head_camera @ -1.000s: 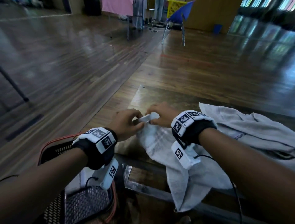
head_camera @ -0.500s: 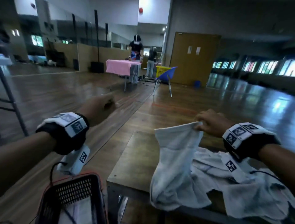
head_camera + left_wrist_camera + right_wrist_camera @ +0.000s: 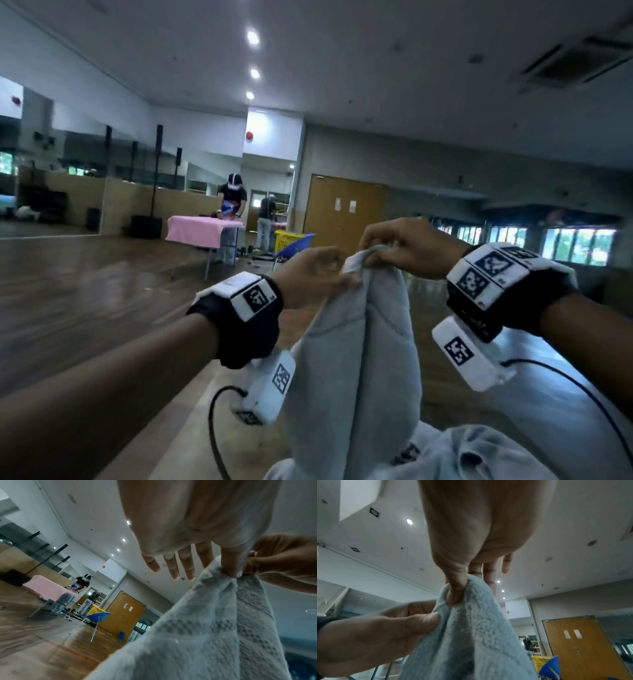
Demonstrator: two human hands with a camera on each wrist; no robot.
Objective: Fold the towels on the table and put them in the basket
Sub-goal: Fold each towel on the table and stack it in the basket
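Note:
A pale grey towel hangs in the air in front of me, bunched at its top edge. My right hand pinches that top edge from above, its thumb pressed into the cloth. My left hand pinches the same edge right beside it, thumb against the towel. In the left wrist view the index finger and thumb nip the towel while the other fingers stay straight. The basket is out of view.
More crumpled grey towels lie below at the bottom right. Far back on the wooden floor stand a pink-covered table with a person working at it, a yellow basket and a blue chair.
The right hand has lifted the towel higher off the table. The left hand, half a second ago apart at the left, has come back and taken the top edge beside the right hand.

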